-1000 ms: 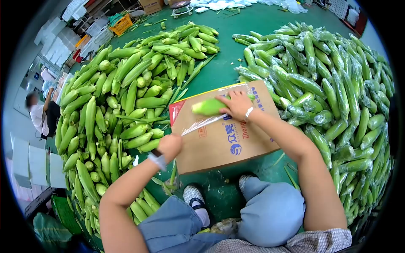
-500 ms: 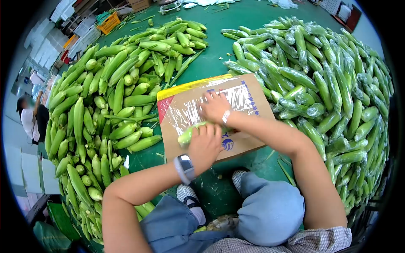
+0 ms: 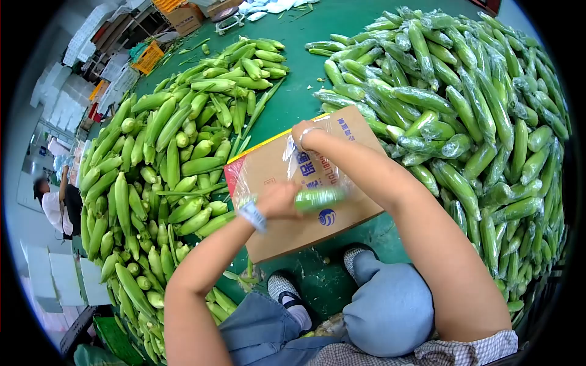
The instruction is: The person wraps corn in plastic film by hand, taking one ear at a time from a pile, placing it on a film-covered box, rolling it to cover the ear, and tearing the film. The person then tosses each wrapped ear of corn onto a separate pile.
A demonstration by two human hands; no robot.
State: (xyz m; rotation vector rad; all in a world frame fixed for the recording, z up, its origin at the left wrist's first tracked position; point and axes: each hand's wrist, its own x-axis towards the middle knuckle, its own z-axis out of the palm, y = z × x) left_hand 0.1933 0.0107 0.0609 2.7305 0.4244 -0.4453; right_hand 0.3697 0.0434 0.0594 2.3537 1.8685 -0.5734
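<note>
A brown cardboard box (image 3: 278, 235) with blue print and a red corner lies tilted in front of me. Clear plastic film (image 3: 284, 155) glints across its top. My left hand (image 3: 278, 200), blurred by motion, is closed on one end of a green ear of corn (image 3: 320, 198), which lies crosswise low over the box and looks shiny, as if in film. At the far edge of the box, by a yellow strip (image 3: 259, 146), my right hand (image 3: 303, 131) is curled into a fist. Its fingertips are hidden, so what it grips does not show.
Unwrapped corn (image 3: 201, 165) is heaped on the left of the green floor (image 3: 287, 116); film-wrapped corn (image 3: 470, 122) is piled on the right. Husk leaves lie about. A yellow crate (image 3: 148, 58) stands at the back left, and another person (image 3: 55, 204) sits at far left.
My right hand has moved from the middle of the box to its far edge and curled up. My left hand has shifted slightly, and the corn now points right from it. The view has turned a little.
</note>
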